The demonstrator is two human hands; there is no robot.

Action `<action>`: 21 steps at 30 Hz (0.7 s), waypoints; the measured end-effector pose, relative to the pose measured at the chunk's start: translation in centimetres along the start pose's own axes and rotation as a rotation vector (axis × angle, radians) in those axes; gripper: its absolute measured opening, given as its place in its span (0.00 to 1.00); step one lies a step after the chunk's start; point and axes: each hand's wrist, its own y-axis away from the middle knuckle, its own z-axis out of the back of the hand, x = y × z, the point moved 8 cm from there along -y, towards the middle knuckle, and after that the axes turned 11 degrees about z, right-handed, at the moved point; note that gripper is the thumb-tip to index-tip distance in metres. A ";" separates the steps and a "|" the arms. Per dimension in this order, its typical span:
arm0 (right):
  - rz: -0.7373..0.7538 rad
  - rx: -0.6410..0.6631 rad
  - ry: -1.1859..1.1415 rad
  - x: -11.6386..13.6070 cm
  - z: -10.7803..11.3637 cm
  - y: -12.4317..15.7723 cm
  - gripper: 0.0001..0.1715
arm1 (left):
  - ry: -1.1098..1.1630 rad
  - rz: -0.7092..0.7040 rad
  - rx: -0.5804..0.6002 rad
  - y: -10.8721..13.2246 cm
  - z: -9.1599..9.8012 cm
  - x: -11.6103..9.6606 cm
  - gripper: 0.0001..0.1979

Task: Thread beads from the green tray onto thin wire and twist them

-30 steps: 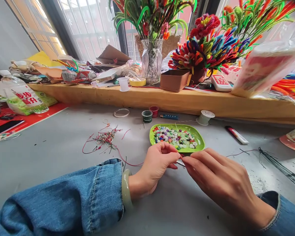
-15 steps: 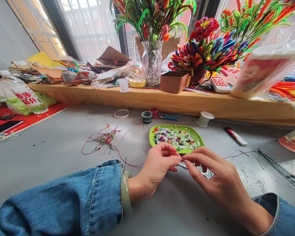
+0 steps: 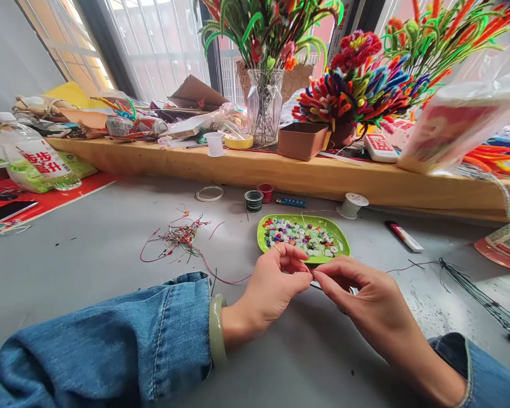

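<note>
Thumb and fingertips of my left hand (image 3: 276, 283) pinch a thin dark red cord (image 3: 232, 281), whose tail runs left over the table. My right hand (image 3: 365, 297) meets it fingertip to fingertip, pinching the same cord, and a length of it emerges on the right. The exact spot between the fingers is mostly covered. Just beyond both hands lies a green tray (image 3: 345, 241) with many small coloured beads (image 3: 297, 233). Beneath my right fingers shows a bit of a metallic object that I cannot make out.
A tangle of cord scraps (image 3: 182, 237) lies to the left. Behind the tray stand a green spool (image 3: 254, 200), a red spool (image 3: 266, 192) and a white spool (image 3: 353, 205). A lighter-like stick (image 3: 404, 236) and dark cords (image 3: 476, 294) are at right. A cluttered ledge (image 3: 174, 158) bounds the back.
My right thumb and fingers have drawn closer together against the left fingertips. The metallic thing under them is more covered. The view has shifted slightly.
</note>
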 end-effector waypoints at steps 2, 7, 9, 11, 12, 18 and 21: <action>0.082 -0.029 0.072 0.5 0.1 0.0 0.04 | 0.010 0.017 0.004 -0.1 -0.1 0.2 0.11; 0.221 -0.069 0.173 1.6 0.3 0.1 0.04 | 0.040 0.068 0.001 0.0 -0.2 0.3 0.12; 0.223 -0.065 0.167 1.7 0.4 0.0 0.04 | 0.049 0.080 -0.006 0.0 -0.1 0.3 0.12; 0.188 -0.041 0.137 1.4 0.3 -0.1 0.04 | 0.054 0.076 -0.002 0.0 -0.1 0.3 0.12; 0.157 -0.021 0.115 1.2 0.2 -0.2 0.04 | 0.052 0.068 0.003 0.0 -0.2 0.3 0.12; -0.151 0.070 -0.125 -0.9 -0.7 0.0 0.06 | 0.011 0.022 0.030 0.1 -0.4 0.2 0.12; -0.262 -0.003 -0.408 -2.5 0.2 -0.2 0.05 | -0.006 0.052 0.011 0.1 -0.4 0.1 0.12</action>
